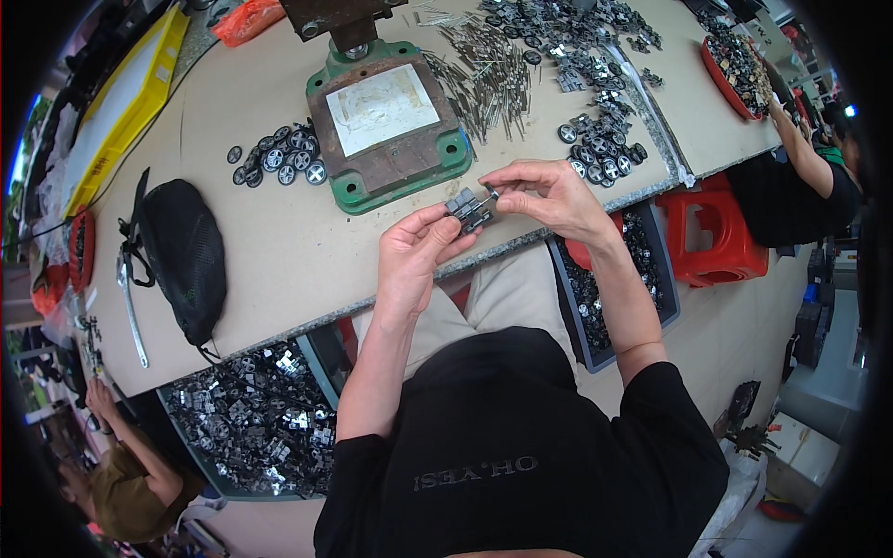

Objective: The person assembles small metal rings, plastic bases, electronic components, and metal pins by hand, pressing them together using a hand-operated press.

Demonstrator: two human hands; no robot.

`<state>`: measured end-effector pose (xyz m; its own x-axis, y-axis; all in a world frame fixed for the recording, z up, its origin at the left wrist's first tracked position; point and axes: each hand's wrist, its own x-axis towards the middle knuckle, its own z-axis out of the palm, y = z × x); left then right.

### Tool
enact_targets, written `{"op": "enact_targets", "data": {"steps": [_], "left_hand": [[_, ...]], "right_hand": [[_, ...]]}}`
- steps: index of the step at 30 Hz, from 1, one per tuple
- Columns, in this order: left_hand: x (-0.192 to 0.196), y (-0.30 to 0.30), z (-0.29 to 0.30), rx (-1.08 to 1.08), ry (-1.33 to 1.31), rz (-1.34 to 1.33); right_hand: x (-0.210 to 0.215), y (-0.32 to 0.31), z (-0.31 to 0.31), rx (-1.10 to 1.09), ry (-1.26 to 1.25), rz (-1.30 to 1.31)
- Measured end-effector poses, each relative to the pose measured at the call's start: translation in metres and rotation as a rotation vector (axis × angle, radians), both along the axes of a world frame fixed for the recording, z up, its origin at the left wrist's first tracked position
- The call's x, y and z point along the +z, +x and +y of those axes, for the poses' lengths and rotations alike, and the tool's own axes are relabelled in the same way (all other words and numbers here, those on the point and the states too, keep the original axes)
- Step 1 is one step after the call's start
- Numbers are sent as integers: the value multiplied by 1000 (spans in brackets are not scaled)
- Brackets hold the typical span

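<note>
My left hand is closed on a small dark grey plastic chassis part, gripped by thumb and fingers near the table's front edge. Beside it, my right hand pinches a small dark wheel between thumb and forefinger. A thin metal axle runs from this wheel toward the chassis part; how deep it sits in there I cannot tell. Just beyond my hands stands a green press base with a white plate on top.
Loose wheels lie left of the press, more wheels to its right. Metal axles and grey chassis parts are heaped behind. A black pouch and a wrench lie left. Bins of parts flank my legs. Co-workers sit either side.
</note>
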<state>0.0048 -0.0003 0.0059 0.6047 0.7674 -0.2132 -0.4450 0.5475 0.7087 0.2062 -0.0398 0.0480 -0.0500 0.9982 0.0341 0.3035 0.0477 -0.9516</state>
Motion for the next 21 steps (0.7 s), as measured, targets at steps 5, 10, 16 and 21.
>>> {"op": "enact_targets", "data": {"steps": [5,10,16,21], "left_hand": [[-1,3,-2,24,39,36],[-1,2,-3,53,113,106],[-2,-3,0,9,-28,-109],[18,-12,12,-61,231,179]], "right_hand": [[-15,-10,-6,-128,-92,247],[-20,-14,-3,-158,-107,266],[-23,-22,-3,-120,-131,345],[3,-19,5,-23,-1,-73]]}}
